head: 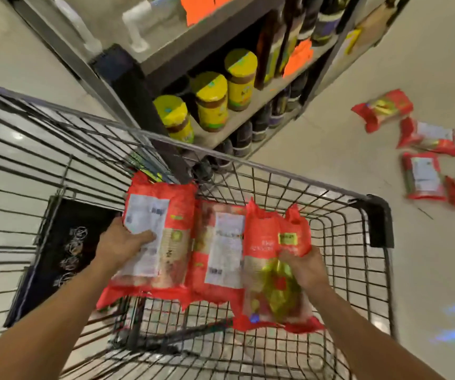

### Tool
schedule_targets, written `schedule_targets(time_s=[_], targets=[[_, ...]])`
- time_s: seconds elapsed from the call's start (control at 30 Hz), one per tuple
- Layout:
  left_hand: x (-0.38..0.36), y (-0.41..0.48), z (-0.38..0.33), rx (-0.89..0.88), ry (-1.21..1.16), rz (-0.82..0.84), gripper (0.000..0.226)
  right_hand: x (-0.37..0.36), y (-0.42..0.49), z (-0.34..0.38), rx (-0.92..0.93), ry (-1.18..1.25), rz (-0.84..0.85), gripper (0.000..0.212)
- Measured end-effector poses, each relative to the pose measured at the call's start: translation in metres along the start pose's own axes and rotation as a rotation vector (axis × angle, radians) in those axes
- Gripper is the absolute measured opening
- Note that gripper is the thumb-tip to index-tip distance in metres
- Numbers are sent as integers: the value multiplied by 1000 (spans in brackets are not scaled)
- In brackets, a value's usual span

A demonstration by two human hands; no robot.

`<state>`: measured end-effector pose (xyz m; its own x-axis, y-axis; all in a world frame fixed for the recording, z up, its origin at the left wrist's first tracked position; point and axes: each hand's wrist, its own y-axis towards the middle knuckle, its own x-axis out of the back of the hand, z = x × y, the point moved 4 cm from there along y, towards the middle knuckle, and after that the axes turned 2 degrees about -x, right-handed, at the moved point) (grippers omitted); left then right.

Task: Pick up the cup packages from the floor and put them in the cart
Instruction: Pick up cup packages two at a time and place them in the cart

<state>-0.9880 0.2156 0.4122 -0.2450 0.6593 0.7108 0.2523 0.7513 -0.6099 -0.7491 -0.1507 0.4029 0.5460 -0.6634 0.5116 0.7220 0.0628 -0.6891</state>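
Three red cup packages are held side by side over the wire cart (pixel 297 182). My left hand (pixel 122 244) grips the left package (pixel 163 215), thumb on its white label. The middle package (pixel 218 242) is squeezed between the other two. My right hand (pixel 307 266) grips the right package (pixel 270 270), which shows green and yellow print. Several more red cup packages lie on the floor at the right, among them one (pixel 382 108), another (pixel 428 138) and a third (pixel 422 176).
A metal shelf (pixel 166 56) with yellow-lidded jars (pixel 212 100) and dark bottles stands just beyond the cart's far edge. A dark flat panel (pixel 62 253) lies in the cart's left part. Pale tiled floor (pixel 344 146) spreads to the right of the cart.
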Motion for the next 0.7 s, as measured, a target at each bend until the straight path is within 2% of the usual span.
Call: schedule_targets(time_s=[0.13, 0.2, 0.23, 0.33, 0.4, 0.47, 0.53, 0.6, 0.7], targets=[[0, -14, -13, -59, 89, -11, 87, 4, 3, -10, -26, -59, -26, 26], [0, -17, -15, -49, 146, 11, 79, 3, 4, -13, -49, -94, -30, 46], [2, -20, -17, -36, 186, 19, 77, 1, 6, -14, -64, -112, -34, 47], [-1, -11, -5, -63, 360, 20, 89, 0, 9, -12, -98, -130, -40, 35], [2, -29, -10, -107, 467, 0, 83, 2, 4, -10, -130, -162, -35, 52], [13, -73, -32, -161, 486, -21, 74, 5, -7, -10, -103, -322, 18, 63], [19, -112, -54, -236, 552, -28, 70, 17, -30, -1, 37, -404, 10, 65], [21, -152, -79, -338, 627, -33, 71, 36, -65, 20, 239, -509, -15, 78], [15, -226, -146, -534, 668, -104, 73, 80, -118, 60, 545, -617, -29, 85]])
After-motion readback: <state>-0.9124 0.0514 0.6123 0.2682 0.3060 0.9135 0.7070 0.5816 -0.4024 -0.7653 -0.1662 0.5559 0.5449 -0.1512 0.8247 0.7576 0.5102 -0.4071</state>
